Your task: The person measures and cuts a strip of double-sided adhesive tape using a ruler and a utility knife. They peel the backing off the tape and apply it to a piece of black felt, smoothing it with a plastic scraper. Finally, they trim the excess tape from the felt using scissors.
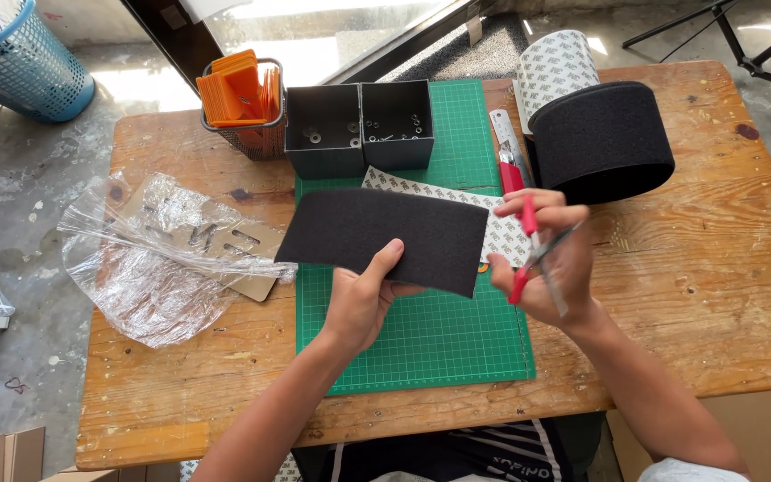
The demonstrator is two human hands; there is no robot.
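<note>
Left hand [363, 299] pinches the near edge of a black felt-like sheet [385, 236], thumb on top, lifting it flat above the green cutting mat [430, 344] so the right edge is free. Right hand [542, 263] has fingers through red-handled scissors [537, 254], blades angled down beside that edge. Far right: big black roll [601, 138] with patterned backing. Two grey boxes [359, 125] with small hardware, orange-card basket [244, 103] far. Crinkled plastic wrap [149, 259] left. Worn wooden table [716, 295], concrete floor, blue bin [24, 58].
</note>
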